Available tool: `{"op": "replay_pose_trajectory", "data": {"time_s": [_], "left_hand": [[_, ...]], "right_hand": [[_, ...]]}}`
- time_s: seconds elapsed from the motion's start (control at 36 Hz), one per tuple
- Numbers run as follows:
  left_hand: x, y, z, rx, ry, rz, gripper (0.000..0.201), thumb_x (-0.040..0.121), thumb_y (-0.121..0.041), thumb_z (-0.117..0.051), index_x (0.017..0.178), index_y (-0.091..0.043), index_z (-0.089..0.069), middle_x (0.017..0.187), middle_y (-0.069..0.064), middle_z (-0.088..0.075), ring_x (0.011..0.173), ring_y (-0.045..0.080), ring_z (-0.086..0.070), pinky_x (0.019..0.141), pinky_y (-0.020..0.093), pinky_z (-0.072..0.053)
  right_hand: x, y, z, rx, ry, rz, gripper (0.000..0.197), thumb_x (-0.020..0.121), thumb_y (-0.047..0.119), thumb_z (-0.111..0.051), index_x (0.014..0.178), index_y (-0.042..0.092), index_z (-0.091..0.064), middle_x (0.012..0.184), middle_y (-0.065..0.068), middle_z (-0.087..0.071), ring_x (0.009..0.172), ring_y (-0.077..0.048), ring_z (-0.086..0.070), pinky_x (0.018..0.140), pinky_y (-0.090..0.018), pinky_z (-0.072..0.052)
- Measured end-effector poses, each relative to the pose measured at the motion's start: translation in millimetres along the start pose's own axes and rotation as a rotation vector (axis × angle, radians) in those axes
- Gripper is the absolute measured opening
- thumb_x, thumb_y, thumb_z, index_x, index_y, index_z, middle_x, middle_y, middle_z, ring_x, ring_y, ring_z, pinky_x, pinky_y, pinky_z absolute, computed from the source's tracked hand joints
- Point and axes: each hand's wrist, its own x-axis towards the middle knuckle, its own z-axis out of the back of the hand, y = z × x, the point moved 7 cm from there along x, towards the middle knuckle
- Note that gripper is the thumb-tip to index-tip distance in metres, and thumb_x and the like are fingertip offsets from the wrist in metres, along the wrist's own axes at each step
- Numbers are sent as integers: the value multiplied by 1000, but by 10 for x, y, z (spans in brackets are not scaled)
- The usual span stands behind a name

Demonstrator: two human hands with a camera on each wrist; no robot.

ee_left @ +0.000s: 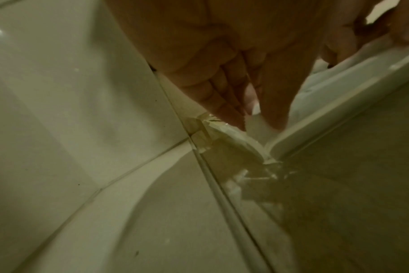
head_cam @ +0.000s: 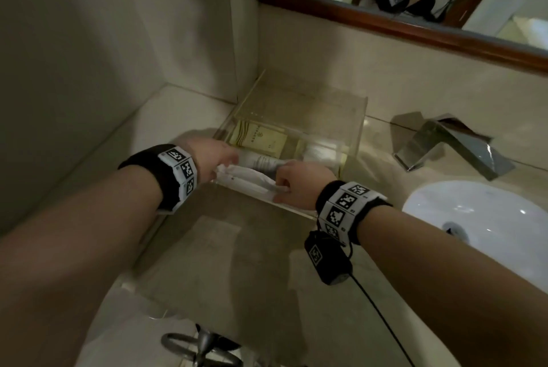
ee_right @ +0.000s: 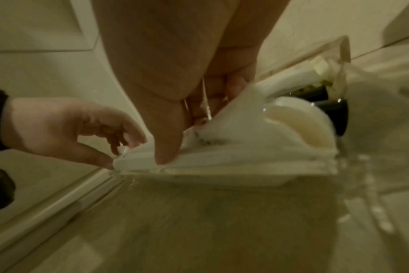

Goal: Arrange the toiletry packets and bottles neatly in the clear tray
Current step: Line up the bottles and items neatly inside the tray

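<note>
A clear tray (head_cam: 354, 126) stands in the counter's back corner. Inside lie a yellow-green packet (head_cam: 261, 137), a white tube (head_cam: 264, 162) and a pale round item (head_cam: 321, 153). Along the tray's near wall lies a long white packet (head_cam: 247, 178). My left hand (head_cam: 221, 159) pinches its left end (ee_right: 123, 158) between thumb and fingers. My right hand (head_cam: 292, 186) pinches its right part, with the thumb (ee_right: 166, 147) pressed on the front. In the right wrist view a white round item (ee_right: 299, 125) and something dark (ee_right: 339, 114) sit behind the white packet (ee_right: 222, 149).
A chrome faucet (head_cam: 453, 144) and a white basin (head_cam: 486, 218) are to the right. A wood-framed mirror (head_cam: 400, 23) hangs above. Tiled wall closes the left side. A metal ring fixture (head_cam: 201, 346) sits below the counter edge. A black cabled device (head_cam: 327, 260) hangs from my right wrist.
</note>
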Motion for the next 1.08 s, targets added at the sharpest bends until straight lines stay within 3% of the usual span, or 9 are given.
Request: {"op": "replay_pose_trajectory", "data": {"time_s": [0.11,0.31,0.39,0.47,0.56,0.64,0.78,0.92,1.08], "left_hand": [[62,32,-67,31,97,55,29,91,-15,-53,118,-19,-61,126,2,-58,115,22,-57,96,29,-44],[90,83,-95,46,42,144,22,84,-26,-60,103,-31,-69,116,0,-63,112,22,-56,90,23,-41],[68,36,-65,82,52,135,22,82,-25,-61,102,-33,-64,112,-1,-64,109,20,-56,90,24,-40],[37,-67,61,81,-2,95,30,80,-23,-59,110,-30,-56,115,-1,-62,111,21,-52,92,29,-40],[28,-255,143,52,-36,13,52,78,-31,-63,126,-32,-46,129,-4,-53,118,20,-51,98,34,-44],[23,-511,181,85,-11,-100,58,83,-33,-62,137,-34,-40,138,-8,-46,126,18,-46,101,33,-39],[83,-797,209,78,-39,-192,43,88,-34,-57,130,-31,-53,129,-3,-54,119,21,-51,95,33,-48],[127,-925,211,71,-89,-215,36,94,-34,-50,128,-29,-57,129,-5,-56,118,19,-53,79,22,-39],[161,-1139,257,24,-100,-258,31,94,-33,-48,121,-28,-63,123,-6,-60,113,20,-57,89,29,-48]], "right_hand": [[-4,-10,13,-75,37,14,26,91,34,-50,112,23,-61,115,2,-60,103,-22,-60,74,-30,-48],[29,-75,-74,-86,23,-55,31,94,28,-40,109,18,-66,107,-3,-65,94,-23,-61,66,-29,-44],[-29,-102,-68,-28,34,-34,33,95,32,-42,118,22,-63,117,-2,-63,104,-23,-59,80,-32,-50],[-156,-153,-4,-11,8,-1,31,94,35,-46,119,27,-63,121,0,-59,108,-22,-57,88,-33,-50],[-321,-309,75,36,-33,-40,27,88,39,-55,110,26,-64,114,2,-58,102,-20,-57,81,-30,-48],[-457,-438,37,7,43,-78,30,88,39,-57,114,24,-61,108,2,-62,95,-18,-58,73,-26,-42],[-503,-477,-87,18,25,-135,24,90,32,-54,112,24,-62,110,-1,-64,98,-23,-61,77,-29,-47],[-510,-437,-169,-6,-59,-186,26,93,29,-48,110,20,-64,112,-2,-58,96,-25,-60,80,-33,-53],[-594,-489,-184,36,-103,-140,24,94,31,-46,110,31,-65,112,1,-56,97,-23,-60,76,-28,-49]]}}
